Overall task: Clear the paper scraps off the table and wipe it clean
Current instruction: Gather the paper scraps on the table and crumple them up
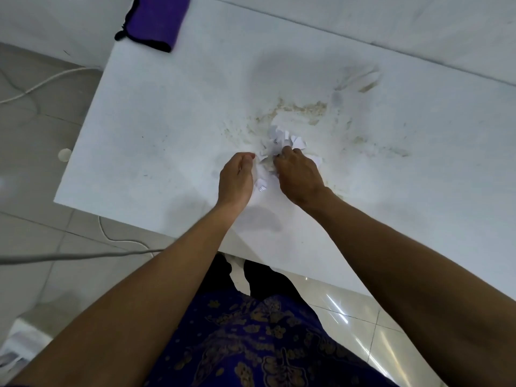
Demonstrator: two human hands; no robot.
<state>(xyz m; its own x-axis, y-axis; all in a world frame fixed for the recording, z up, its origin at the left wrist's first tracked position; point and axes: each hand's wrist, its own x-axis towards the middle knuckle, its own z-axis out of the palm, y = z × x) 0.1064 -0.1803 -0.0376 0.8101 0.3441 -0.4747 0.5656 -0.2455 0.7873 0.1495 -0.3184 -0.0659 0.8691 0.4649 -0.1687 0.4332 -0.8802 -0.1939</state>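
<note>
A small heap of white paper scraps [279, 141] lies near the middle of the white table [156, 129]. My left hand [237, 175] stands on its edge at the heap's left side, fingers curled inward against the scraps. My right hand [297, 174] lies over the heap from the right, its fingers bent down into the paper. Some scraps show between the two hands and beyond my right fingertips. A purple cloth [157, 19] with black trim lies at the table's far left corner. Brownish crumbs and smears [301, 108] spread over the tabletop behind the heap.
The table's left edge and near edge drop to a tiled floor [33, 152], where white cables [42, 82] run. A white wall [391, 26] stands behind the table. A white box [22, 342] sits on the floor at the lower left.
</note>
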